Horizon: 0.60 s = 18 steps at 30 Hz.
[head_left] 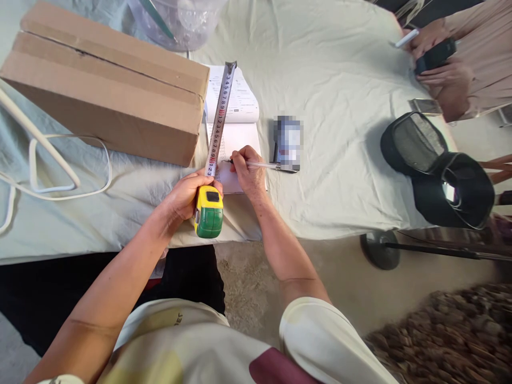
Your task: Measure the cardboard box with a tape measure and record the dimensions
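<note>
One pen (pixel 264 165) sits pinched between right fingers (pixel 239 161); left fingers (pixel 201 181) clamp the tape measure (pixel 209 216).

Soft, fairly bright light — edges stretched, one small patch pixelated.

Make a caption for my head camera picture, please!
Left hand holds a tape measure; right hand holds a pen over paper.

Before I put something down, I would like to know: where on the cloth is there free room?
The widest bare patch of cloth lies between the blurred device and the black items, reaching up beside the clear tub. Crowded: around the notebook, with tape measure, pen, left hand and right hand; and left, with cardboard box and white cable.
</note>
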Available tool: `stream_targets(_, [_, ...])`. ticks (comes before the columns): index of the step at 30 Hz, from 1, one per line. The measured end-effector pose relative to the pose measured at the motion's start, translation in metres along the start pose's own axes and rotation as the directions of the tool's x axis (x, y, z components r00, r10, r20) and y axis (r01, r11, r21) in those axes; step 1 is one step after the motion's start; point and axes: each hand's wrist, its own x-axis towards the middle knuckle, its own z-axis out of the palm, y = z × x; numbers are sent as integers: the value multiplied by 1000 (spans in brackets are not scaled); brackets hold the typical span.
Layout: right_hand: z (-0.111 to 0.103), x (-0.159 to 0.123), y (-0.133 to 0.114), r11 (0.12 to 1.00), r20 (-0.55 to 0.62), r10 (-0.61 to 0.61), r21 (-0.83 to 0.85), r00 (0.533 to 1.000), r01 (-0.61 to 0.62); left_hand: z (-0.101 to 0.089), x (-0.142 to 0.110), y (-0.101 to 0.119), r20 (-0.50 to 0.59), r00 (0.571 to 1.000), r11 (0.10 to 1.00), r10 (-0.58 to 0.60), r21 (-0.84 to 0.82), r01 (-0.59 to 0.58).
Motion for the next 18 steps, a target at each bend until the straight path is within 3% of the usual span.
stream_targets(18, [0,1,4,1000,-4,-11,-23,1000,11,-1,1,-1,6,1000,1000,-3,-20,3])
